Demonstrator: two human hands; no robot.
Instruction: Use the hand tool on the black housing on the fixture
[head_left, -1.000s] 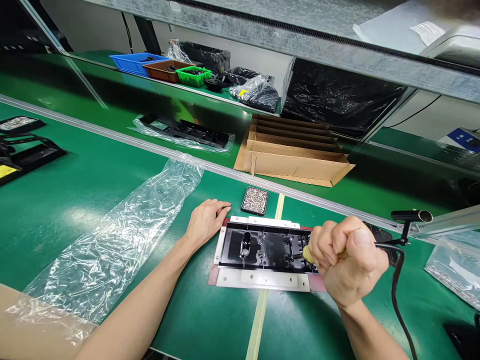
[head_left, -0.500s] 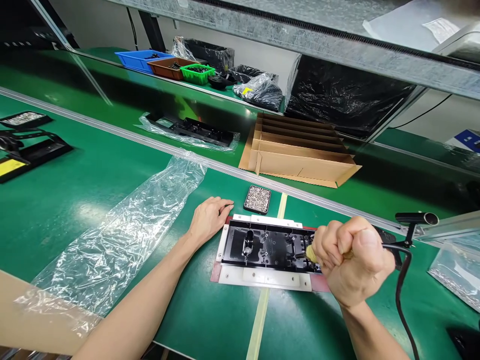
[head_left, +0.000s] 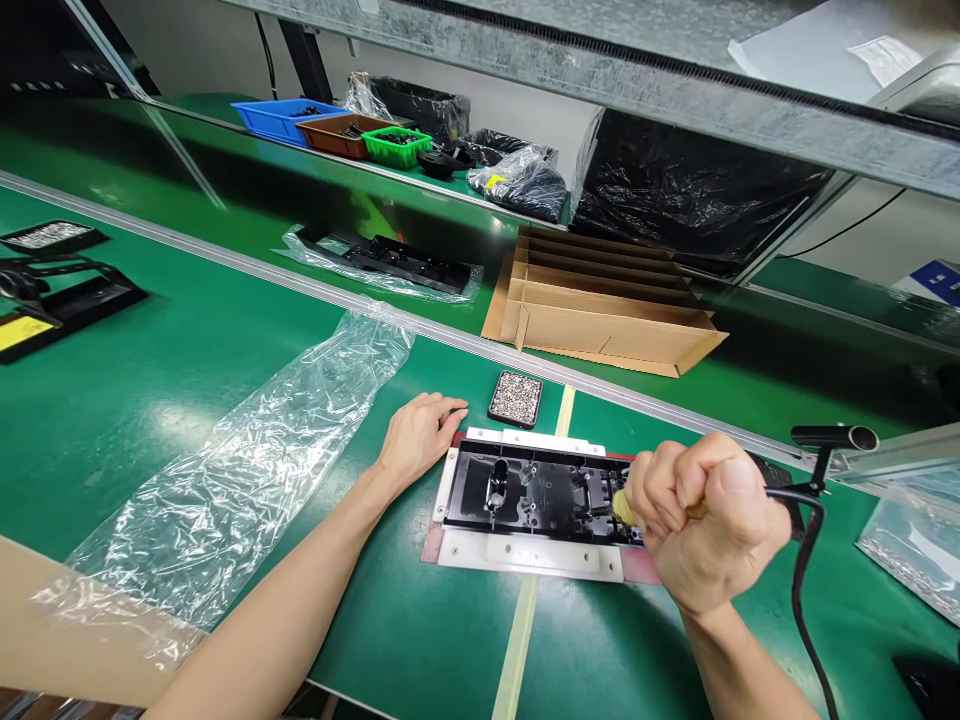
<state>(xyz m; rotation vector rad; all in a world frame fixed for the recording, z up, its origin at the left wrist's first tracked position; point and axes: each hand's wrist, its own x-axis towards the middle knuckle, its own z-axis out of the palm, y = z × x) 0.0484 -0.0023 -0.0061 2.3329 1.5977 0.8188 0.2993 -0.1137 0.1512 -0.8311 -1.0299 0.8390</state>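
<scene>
While the left hand lay flat against the white fixture plate, a corded electric screwdriver was fist-gripped by the right hand over the black plastic panel; fastening appeared midway.

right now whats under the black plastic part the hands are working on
The black plastic part lies in a white fixture plate, with a red base showing at the corners, on the green belt. The right hand covers its right end.

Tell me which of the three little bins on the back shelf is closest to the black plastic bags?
The green bin. It sits at the right end of the row, beside the black bags; the brown bin is in the middle and the blue bin is farthest left.
</scene>
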